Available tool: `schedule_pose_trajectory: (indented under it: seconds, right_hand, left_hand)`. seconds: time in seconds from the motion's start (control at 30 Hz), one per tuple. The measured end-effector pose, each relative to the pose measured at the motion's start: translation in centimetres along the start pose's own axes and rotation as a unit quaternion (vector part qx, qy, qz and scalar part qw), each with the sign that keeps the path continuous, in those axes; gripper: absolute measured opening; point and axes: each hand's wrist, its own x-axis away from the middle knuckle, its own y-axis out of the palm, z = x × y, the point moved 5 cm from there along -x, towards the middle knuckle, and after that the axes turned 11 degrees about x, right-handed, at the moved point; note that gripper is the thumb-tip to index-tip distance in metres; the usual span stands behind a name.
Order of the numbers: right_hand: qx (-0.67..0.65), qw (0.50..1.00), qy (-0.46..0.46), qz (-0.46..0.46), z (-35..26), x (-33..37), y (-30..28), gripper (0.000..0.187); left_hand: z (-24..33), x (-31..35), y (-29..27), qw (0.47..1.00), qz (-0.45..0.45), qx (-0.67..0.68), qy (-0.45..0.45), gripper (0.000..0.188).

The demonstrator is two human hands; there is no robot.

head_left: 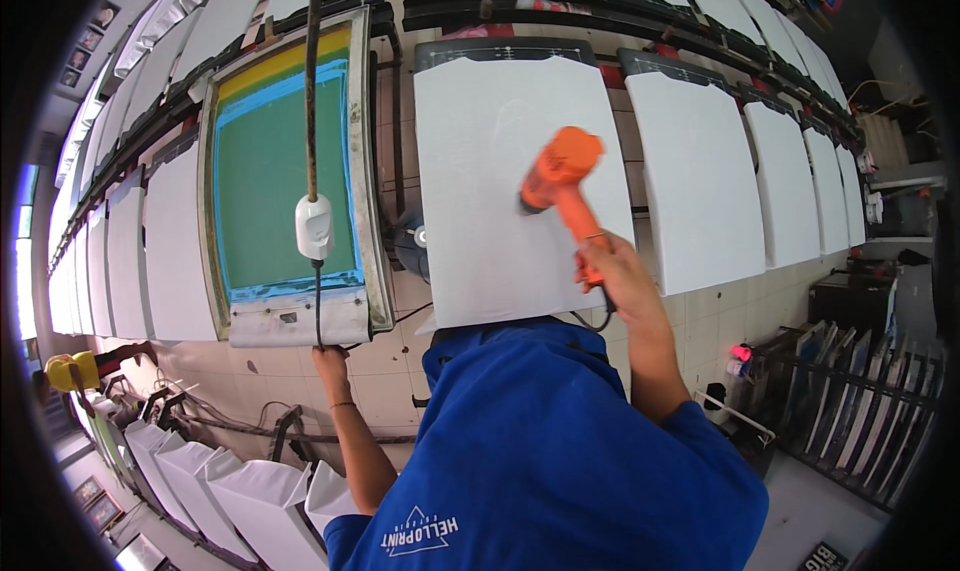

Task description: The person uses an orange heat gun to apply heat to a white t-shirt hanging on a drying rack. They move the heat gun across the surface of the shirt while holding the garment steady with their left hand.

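The heat gun (pixel 564 165) is showing smooth plastic; cloth (pixel 470 201) beneath it is looking matt, the frame (pixel 369 171) left of it metallic.

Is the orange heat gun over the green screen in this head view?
No, the orange heat gun, held in the right grip, is over the white panel right of the green screen.
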Motion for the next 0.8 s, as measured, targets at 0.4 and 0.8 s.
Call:
schedule_pose_trajectory:
  seconds: [0.4, 0.8]
  right_hand:
    - [0.022, 0.995, 0.01, -0.098, -0.5, -0.8, 4.4, 0.033]
    - [0.003, 0.984, 0.027, 0.176, 1.8, 4.2, -8.4, 0.026]
  left_hand:
    - [-1.7, -1.5, -0.5, 0.999, -0.013, -0.033, 0.005, 0.017]
    - [0.0, -0.8, -0.1, 0.997, -0.033, -0.046, -0.059, 0.022]
